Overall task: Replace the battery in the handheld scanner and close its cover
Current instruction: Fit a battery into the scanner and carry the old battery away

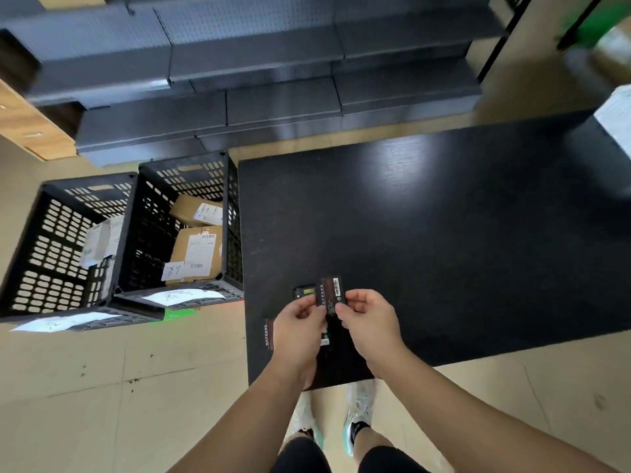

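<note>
Over the near left part of the black table (444, 233), my right hand (370, 327) pinches a flat black battery (330, 292) with a red label, holding it up on edge. My left hand (297, 331) grips the black handheld scanner (304, 292). Its far end, with a yellowish label, shows past my fingers, right beside the battery. My hands hide most of the scanner's body. A second battery (269, 334) with a red label lies on the table by my left wrist, half covered.
Two black slotted crates (136, 206) holding cardboard parcels stand on the floor left of the table. Dark metal shelving (239, 80) runs along the back. A white box (616, 114) sits at the table's far right corner. My feet are at the table's near edge.
</note>
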The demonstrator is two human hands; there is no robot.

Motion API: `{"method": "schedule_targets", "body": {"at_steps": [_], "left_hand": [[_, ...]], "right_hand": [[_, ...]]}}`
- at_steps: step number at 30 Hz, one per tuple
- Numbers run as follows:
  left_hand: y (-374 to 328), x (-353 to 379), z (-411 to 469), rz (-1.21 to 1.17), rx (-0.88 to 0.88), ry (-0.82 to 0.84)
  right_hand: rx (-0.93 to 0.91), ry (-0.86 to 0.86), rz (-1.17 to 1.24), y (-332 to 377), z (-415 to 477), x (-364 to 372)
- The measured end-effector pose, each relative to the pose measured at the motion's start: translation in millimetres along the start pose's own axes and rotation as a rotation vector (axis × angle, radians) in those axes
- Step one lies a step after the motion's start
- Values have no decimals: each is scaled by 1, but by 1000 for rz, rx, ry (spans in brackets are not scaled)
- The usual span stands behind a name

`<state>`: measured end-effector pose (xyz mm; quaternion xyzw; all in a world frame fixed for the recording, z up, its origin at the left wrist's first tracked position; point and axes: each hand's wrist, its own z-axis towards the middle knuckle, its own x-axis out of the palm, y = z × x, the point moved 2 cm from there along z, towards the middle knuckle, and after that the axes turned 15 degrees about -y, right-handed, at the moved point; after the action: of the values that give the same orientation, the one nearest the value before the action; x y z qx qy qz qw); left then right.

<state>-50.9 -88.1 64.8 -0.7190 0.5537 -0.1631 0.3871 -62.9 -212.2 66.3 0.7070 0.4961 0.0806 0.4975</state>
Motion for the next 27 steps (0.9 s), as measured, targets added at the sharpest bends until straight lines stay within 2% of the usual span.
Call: {"method": "schedule_targets", "body": {"at_steps": [5, 12, 21, 27], "left_hand": [[-54, 43, -37, 75, 167, 183], [-88, 114, -126, 238, 396, 564], [-26, 208, -261, 466, 461, 973], [25, 278, -345, 568, 523, 1128]], "right_hand": [[-29, -147, 180, 46, -4, -60], [-29, -517, 402, 59, -27, -168], [77, -925, 638, -1, -61, -316], [92, -1056, 693, -42, -62, -419]]}}
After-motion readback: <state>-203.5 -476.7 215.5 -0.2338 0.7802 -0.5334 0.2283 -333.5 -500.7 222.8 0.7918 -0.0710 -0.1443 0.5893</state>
